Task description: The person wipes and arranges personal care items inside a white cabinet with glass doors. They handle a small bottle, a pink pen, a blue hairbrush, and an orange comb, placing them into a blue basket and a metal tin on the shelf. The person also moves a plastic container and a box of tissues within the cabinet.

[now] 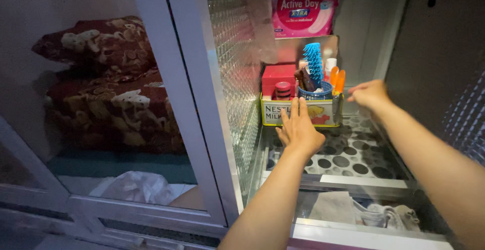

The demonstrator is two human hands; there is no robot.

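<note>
1. Currently the left hand (299,128), fingers spread flat, touches the front of the tin box (301,112) on the spotted shelf (353,154).
2. The right hand (370,94) curls loosely at the tin's far end; whether it grips cannot be told.
3. Judged best: press evenly at both ends so the blue brush (313,64) above the fingers stays upright.

Yellow rectangular tin box (323,114) at the back of the dotted shelf liner (353,154), blue plastic hairbrush (313,65) standing in it, red box (278,77) leftward, pink packet (303,5) above, patterned cushions (106,78) left behind glass.
</note>
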